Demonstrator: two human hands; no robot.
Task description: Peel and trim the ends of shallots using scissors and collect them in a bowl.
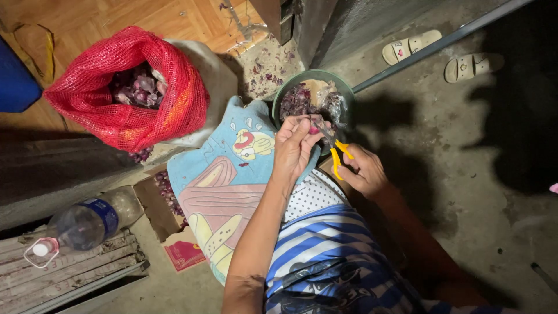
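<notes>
Head view: our left hand [295, 148] pinches a small shallot [314, 130] over the green bowl [285, 93]. Our right hand [363, 171] closes its grip on yellow-handled scissors [336, 152] touching the shallot.

Dim grey concrete floor [465, 174] meets wooden boards [116, 17]; pale sandals [442, 55] lie apart.

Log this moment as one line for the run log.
left hand: pinches small onion | right hand: yellow-handled scissors | below: green bowl
</notes>
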